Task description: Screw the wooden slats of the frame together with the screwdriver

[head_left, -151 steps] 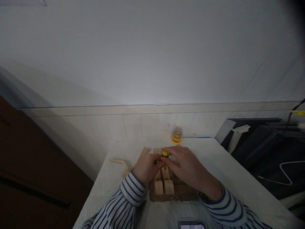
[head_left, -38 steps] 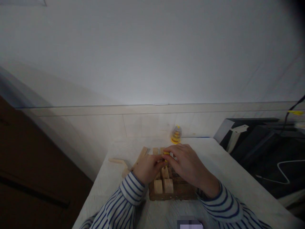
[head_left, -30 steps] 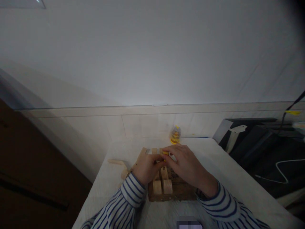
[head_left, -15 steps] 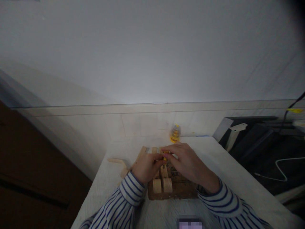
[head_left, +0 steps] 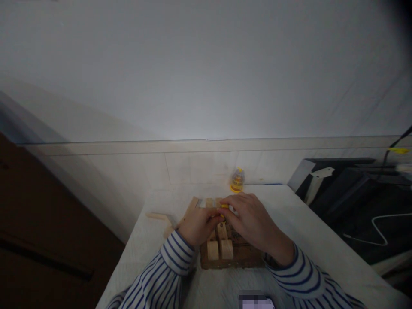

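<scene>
My right hand (head_left: 254, 219) pinches a small yellow screwdriver (head_left: 224, 206) by its upper end, fingers bent over it. Closed at the same spot, my left hand (head_left: 199, 225) has thumb and forefinger together around the tool's lower part; its tip is hidden. Directly below are pale wooden strips with small holes (head_left: 222, 231) and square wooden blocks (head_left: 227, 249) at their near ends. These pieces lie on a dark brown wooden board (head_left: 247, 257) with black lettering, partly covered by my right hand.
A clear, domed case with a yellow base (head_left: 237, 182) stands at the table's back edge. Loose wooden pieces (head_left: 157, 216) lie left of my left hand. A phone-like object (head_left: 257, 304) is at the near edge. Dark panels (head_left: 347, 189) and a white cable (head_left: 383, 229) are on the right.
The fingers of my right hand have shifted slightly on the yellow screwdriver, showing more of its top. My left hand stays nearly in place, and so do the wooden pieces.
</scene>
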A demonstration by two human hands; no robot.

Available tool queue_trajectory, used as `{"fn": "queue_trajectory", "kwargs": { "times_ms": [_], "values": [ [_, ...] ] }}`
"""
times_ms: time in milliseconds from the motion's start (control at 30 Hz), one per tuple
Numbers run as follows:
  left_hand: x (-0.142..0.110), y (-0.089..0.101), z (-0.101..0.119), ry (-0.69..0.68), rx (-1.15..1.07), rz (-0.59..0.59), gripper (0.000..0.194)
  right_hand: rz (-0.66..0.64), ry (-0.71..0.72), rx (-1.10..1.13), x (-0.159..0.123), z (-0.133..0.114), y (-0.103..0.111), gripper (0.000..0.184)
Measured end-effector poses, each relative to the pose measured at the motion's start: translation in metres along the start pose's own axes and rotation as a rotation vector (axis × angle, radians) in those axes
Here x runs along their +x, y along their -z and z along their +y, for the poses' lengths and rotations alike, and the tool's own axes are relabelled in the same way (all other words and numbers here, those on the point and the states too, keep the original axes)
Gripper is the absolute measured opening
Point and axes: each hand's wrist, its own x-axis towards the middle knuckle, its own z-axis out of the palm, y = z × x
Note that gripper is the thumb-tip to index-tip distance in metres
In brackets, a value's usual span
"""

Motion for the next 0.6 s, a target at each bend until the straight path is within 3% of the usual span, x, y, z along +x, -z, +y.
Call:
{"fn": "queue_trajectory", "kwargs": {
  "times_ms": [300, 600],
  "values": [
    [-0.0006, 0.0034, 0.009, 0.065, 0.0, 0.12, 0.019, -0.012, -0.026, 0.056, 0.0003, -0.0016, -0.0027, 0.019],
    [0.0005, 0.0022, 0.002, 0.088, -0.063, 0.074, 0.023, -0.009, 0.017, 0.262, 0.0007, 0.0035, -0.0017, 0.025]
  ]
}}
